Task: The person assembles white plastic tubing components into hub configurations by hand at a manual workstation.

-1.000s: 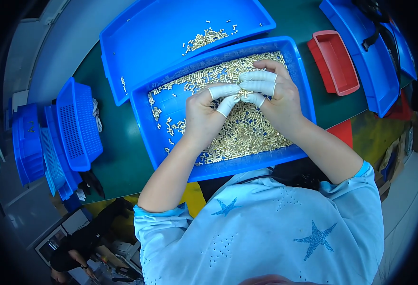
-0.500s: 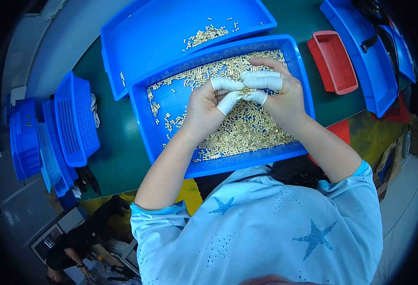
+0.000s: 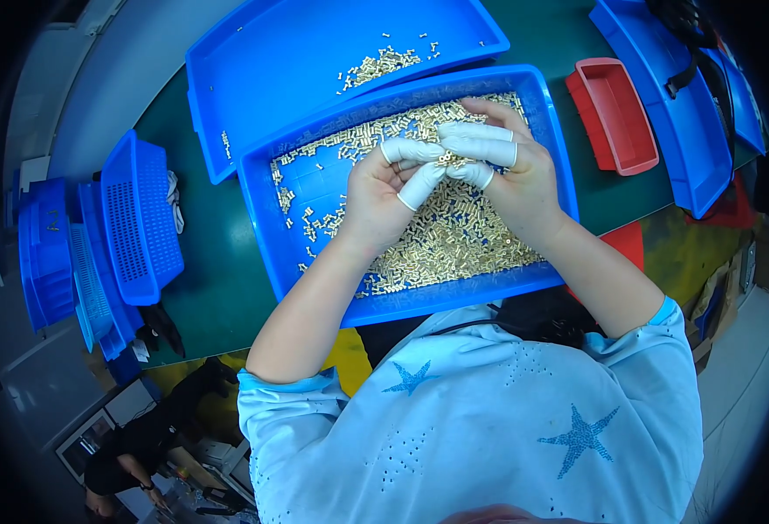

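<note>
presently both the left hand (image 3: 376, 196) and right hand (image 3: 511, 179) pinch small brass pieces (image 3: 450, 160) over the blue tray (image 3: 266, 236); slick finger cots risk a drop.

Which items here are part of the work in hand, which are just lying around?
In hand: left hand; right hand; brass parts; near blue tray.
Lying about: far blue tray; red bin; blue baskets.

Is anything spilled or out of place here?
Nothing looks spilled. The small brass parts lie inside the near blue tray and a few in the far blue tray.
</note>
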Demonstrator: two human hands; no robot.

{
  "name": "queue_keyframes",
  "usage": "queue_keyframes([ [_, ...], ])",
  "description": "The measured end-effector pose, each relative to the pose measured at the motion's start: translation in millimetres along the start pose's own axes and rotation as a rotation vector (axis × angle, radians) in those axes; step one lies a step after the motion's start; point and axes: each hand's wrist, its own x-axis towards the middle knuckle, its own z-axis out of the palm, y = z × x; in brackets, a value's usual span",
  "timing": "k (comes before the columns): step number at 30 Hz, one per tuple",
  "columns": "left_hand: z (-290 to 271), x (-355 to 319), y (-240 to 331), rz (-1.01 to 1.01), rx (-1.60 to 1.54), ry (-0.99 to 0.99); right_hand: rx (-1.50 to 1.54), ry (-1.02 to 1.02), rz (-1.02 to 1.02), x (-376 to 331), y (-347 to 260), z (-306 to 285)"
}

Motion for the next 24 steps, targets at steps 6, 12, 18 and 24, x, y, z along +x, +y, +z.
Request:
queue_keyframes([
  [6,0.6,0.0,-1.8,0.114,0.194,0.083,-0.185,0.009,-0.184,3.2,-0.5,-5.7],
  [12,1.4,2.7,9.1,0.380,0.550,0.057,-0.313,-0.008,-0.316,4.9,-2.7,-13.7],
  [18,-0.9,3.3,4.6,0.376,0.605,0.063,-0.338,0.002,-0.321,4.5,1.7,-9.8],
  [24,-0.2,3.5,3.0,0.299,0.509,0.074,-0.328,0.000,-0.322,5.6,0.1,-10.2],
])
